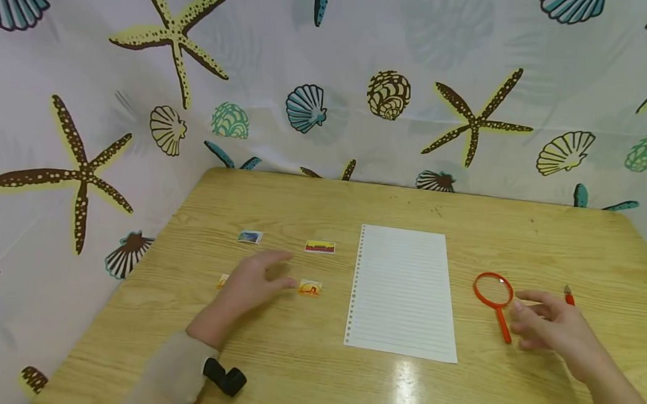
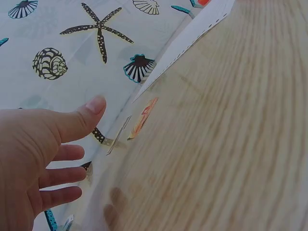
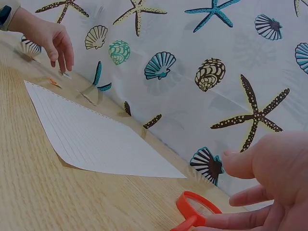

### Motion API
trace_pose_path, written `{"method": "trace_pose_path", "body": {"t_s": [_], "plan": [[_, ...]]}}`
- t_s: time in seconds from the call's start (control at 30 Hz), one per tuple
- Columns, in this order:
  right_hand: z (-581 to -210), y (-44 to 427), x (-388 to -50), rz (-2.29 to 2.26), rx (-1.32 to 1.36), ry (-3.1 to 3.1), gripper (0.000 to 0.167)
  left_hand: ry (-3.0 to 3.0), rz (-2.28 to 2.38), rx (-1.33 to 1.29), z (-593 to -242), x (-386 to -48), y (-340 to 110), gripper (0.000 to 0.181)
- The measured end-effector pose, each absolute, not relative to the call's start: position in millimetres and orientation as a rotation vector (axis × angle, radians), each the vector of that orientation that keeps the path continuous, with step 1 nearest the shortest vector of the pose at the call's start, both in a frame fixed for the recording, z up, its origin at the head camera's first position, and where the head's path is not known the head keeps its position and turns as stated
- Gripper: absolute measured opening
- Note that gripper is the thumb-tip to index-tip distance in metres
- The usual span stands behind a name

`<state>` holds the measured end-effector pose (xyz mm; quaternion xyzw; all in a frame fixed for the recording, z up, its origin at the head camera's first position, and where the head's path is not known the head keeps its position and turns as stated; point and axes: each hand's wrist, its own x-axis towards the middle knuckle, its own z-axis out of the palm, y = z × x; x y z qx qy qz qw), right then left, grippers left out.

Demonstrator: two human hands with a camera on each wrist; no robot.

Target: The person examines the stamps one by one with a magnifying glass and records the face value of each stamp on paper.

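Observation:
My left hand (image 1: 253,284) hovers over the left part of the table, thumb and fingers apart, holding nothing. Close to its thumb lies a small orange stamp-like picture (image 1: 310,288). Another orange one (image 1: 222,281) is partly hidden by the hand. Beyond the fingers are a blue-green picture (image 1: 250,237) and a red-and-yellow picture (image 1: 320,247). On the right, my right hand (image 1: 555,324) is beside a red magnifying glass (image 1: 503,326), fingers loosely bent. In the right wrist view its fingertips overlap the magnifying glass (image 3: 190,211); contact is unclear.
A lined sheet of paper (image 1: 404,293) with punched holes along its left edge lies between the hands. Behind the right hand a red pen-like thing (image 1: 570,296) with a dark tip partly shows. A cloth (image 1: 355,49) printed with shells and starfish hangs around the wooden table (image 1: 291,373).

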<state>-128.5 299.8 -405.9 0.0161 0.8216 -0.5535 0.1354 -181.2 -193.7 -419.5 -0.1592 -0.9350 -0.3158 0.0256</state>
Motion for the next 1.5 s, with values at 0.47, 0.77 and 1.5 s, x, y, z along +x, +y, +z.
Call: {"method": "trace_pose_path", "body": {"t_s": [0.47, 0.77, 1.5], "plan": [[-411, 291, -129, -1.495, 0.164, 2.337, 0.062, -2.845, -1.075, -0.69, -443, -187, -196, 0.049], [-417, 285, -133, -1.38, 0.219, 2.385, 0.05, -2.859, -1.135, -0.753, -447, -192, -191, 0.044], [-418, 285, -143, -1.34, 0.263, 2.399, 0.025, -2.838, -1.136, -0.845, -456, -193, -195, 0.035]]}}
